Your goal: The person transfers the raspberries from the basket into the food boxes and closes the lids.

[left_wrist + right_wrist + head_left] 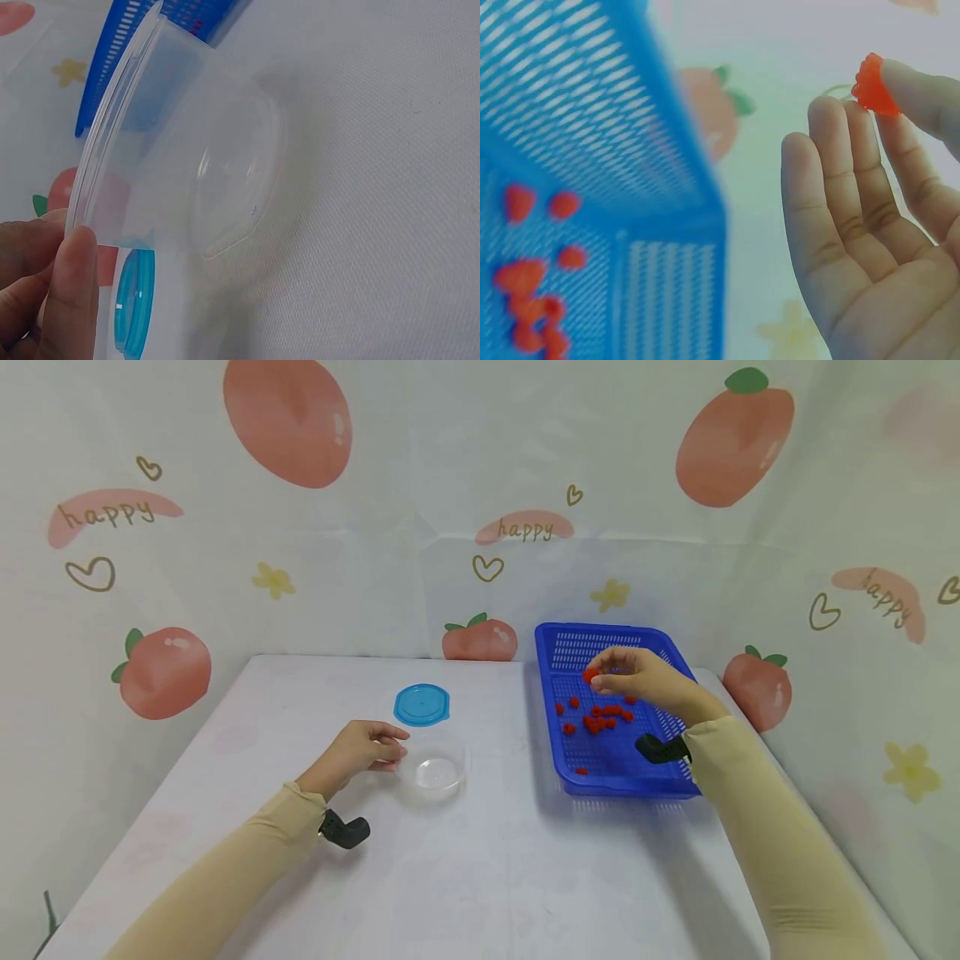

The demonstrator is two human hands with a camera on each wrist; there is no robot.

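Note:
My left hand point(365, 747) pinches the rim of a clear round plastic tub point(435, 772), thumb on one side and fingers on the other in the left wrist view. No berries show inside the tub point(202, 157). Over the blue basket point(558, 768), my right hand point(637, 678) holds a red raspberry point(591, 676). In the right wrist view the thumb presses that bumpy raspberry point(874, 86) against a fingertip, while the other fingers stay fairly straight. Several more raspberries point(600, 724) lie on the basket floor, mostly clustered near its middle.
A round blue lid point(422, 705) lies just behind the tub. The white table point(480, 877) reaches back to a fruit-printed curtain point(390, 485). The basket's raised walls stand at the right, near the table's back right corner.

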